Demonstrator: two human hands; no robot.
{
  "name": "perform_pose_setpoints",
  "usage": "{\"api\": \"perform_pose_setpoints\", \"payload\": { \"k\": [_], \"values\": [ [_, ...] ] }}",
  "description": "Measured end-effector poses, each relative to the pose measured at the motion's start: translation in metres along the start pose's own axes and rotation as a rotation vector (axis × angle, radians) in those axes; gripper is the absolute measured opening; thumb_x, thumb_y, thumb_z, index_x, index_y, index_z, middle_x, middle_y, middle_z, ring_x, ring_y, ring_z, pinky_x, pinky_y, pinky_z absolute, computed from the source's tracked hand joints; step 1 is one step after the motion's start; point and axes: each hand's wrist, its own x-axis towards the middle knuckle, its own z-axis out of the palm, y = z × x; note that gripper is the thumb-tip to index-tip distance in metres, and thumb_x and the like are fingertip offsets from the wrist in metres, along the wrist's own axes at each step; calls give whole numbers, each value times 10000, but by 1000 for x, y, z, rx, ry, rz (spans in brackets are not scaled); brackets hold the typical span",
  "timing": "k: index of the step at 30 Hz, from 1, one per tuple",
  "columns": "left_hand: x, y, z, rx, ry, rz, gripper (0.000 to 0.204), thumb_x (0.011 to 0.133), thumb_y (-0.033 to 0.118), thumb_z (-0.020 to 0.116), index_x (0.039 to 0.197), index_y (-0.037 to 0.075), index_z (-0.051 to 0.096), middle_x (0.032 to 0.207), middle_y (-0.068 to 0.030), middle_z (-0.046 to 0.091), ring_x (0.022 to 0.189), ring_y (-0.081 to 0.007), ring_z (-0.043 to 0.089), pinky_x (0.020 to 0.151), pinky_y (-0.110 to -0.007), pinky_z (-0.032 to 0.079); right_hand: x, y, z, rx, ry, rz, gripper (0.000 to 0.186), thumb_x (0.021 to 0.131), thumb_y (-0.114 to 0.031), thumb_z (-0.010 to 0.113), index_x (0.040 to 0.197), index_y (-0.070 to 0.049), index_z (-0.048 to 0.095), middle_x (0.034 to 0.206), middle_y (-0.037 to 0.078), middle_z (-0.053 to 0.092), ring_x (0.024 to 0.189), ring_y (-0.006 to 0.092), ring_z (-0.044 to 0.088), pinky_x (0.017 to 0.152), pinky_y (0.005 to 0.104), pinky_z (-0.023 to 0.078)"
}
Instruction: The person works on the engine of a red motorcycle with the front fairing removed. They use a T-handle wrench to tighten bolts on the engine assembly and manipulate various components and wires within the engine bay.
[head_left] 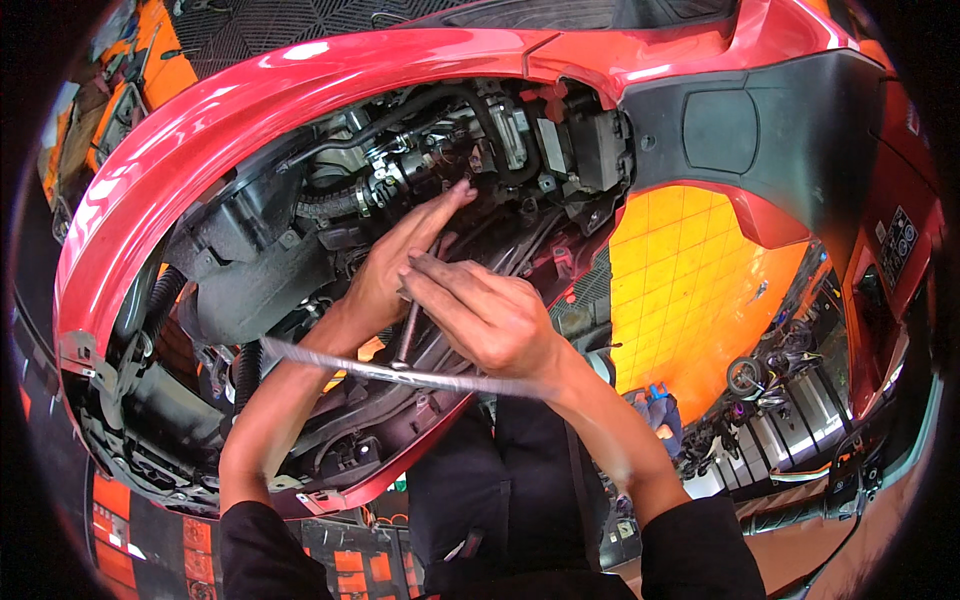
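Observation:
A red scooter body [290, 65] lies open around a black engine bay with hoses and metal fittings [395, 170]. My left hand [395, 270] reaches into the bay, fingers stretched out toward the fittings, its thumb hidden behind my other hand. My right hand [485, 315] has its fingers closed on the upper shaft of a metal T-handle wrench [408, 335], close against my left hand. The wrench's long crossbar, blurred by motion, lies across both forearms below the hands. The far end of the shaft is hidden among hands and machinery.
A black seat-side panel [725, 130] extends right of the bay, above a yellow tiled surface [680, 280]. Handlebar grip [775, 515] and cables sit at lower right. Orange-and-black items [115, 515] show at lower left, bike parts [760, 375] at right.

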Motion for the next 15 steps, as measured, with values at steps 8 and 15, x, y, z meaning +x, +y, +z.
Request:
{"api": "perform_pose_setpoints", "payload": {
  "k": [8,15],
  "values": [
    [-4,-5,5,7,20,76,465,901,24,688,1362,-14,641,1398,-215,644,1351,-357,599,1102,-429,512,9,-7,-9,5,-4,53,478,734,-10,787,1206,5,715,1182,181,705,914,295,713,811,381,614],
    [-13,-7,3,-119,-31,-87,547,1043,160,547,1564,24,452,1447,-210,613,1406,-330,542,1197,-445,389,9,1,-12,-66,-1,27,441,782,-126,681,1189,44,698,1191,209,700,967,299,707,756,354,623]
  ]
}}
